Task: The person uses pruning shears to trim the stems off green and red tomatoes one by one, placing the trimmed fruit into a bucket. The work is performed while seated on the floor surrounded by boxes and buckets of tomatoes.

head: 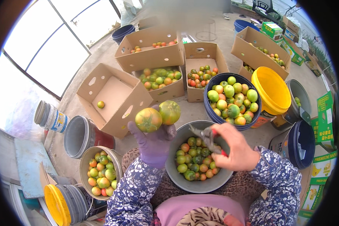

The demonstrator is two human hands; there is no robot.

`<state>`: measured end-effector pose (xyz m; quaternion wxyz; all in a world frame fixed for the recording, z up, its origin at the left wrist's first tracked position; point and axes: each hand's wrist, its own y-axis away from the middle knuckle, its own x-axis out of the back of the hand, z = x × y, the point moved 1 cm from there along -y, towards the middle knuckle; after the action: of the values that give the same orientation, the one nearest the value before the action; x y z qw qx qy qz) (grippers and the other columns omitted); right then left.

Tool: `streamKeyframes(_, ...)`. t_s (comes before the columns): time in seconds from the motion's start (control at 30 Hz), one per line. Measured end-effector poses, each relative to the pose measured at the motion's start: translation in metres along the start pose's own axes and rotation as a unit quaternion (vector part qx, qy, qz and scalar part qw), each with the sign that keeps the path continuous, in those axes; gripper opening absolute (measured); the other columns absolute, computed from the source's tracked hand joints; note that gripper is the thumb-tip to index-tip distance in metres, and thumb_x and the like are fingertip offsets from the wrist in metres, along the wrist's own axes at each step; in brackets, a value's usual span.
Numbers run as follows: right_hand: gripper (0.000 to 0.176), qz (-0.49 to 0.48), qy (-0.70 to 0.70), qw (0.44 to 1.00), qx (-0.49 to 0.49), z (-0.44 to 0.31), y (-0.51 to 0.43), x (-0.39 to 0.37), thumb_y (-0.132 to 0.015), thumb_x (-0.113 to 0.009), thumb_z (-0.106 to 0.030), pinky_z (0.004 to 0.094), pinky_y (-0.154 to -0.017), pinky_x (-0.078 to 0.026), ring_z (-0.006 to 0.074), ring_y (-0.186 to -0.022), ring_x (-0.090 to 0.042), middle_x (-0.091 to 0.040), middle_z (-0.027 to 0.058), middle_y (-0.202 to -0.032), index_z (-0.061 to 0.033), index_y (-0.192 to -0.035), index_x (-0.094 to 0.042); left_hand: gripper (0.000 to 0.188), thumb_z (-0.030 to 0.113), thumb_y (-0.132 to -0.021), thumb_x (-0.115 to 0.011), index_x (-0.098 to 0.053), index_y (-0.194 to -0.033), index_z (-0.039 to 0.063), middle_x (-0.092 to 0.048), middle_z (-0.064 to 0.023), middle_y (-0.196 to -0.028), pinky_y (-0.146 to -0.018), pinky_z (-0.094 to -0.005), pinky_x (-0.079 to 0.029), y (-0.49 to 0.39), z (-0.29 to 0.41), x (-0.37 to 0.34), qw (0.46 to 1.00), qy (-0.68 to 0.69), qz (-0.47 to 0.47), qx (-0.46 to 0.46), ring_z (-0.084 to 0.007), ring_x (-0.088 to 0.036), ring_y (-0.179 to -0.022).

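My left hand, in a purple glove, is raised with two large tomatoes in its grasp. One is a green-and-orange tomato; beside it is a greener tomato. In my bare right hand are pruning shears with red handles, their blades pointing up and left, apart from both tomatoes. Under the shears a grey bucket stands between my knees. Small green and reddish tomatoes lie in it, partly covered by the shears and right hand.
A dark blue bucket heaped with tomatoes stands ahead, beside a yellow bucket. A cream bucket of tomatoes is at my left. One tomato lies in a cardboard box ahead left; further cardboard boxes hold tomatoes. Green cartons line the right.
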<state>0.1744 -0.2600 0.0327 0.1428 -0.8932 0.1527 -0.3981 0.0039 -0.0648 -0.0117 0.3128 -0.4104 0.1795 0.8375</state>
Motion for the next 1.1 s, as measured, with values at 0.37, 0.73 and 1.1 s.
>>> streamKeyframes(0.37,0.081,0.072,0.230,0.970,0.042,0.004,-0.001,0.020,-0.064,-0.079,-0.021,0.0457,-0.087,-0.044,0.0317,-0.097,-0.055,-0.057,0.0127,-0.107,-0.0020,-0.140,-0.056,0.096,0.094,-0.076,-0.056,-0.065,-0.130,0.015,-0.049,-0.0187,-0.151,-0.067,-0.0368,-0.049,0.017,-0.009,-0.005,0.989,0.060,-0.110,0.081,-0.0331,-0.053,-0.123)
streamKeyframes(0.73,0.078,0.032,0.310,0.945,0.096,0.015,0.005,0.023,-0.062,-0.082,-0.018,0.0438,-0.076,-0.043,0.0298,-0.082,-0.053,-0.050,0.0101,-0.091,-0.0026,-0.135,-0.058,0.095,0.093,-0.078,-0.056,-0.066,-0.134,0.017,-0.045,-0.0189,-0.156,-0.072,-0.0347,-0.051,0.015,-0.008,0.006,0.980,0.014,-0.171,0.099,-0.0325,-0.052,-0.126)
streamKeyframes(1.1,0.075,0.038,0.263,0.960,0.087,-0.004,-0.003,0.016,-0.063,-0.079,-0.022,0.0447,-0.076,-0.043,0.0295,-0.082,-0.053,-0.051,0.0102,-0.091,-0.0011,-0.133,-0.060,0.097,0.094,-0.083,-0.045,-0.061,-0.135,0.013,-0.070,-0.0104,-0.122,-0.067,-0.0324,-0.055,0.011,-0.029,0.010,0.980,-0.057,-0.066,0.178,-0.0219,-0.067,-0.086)
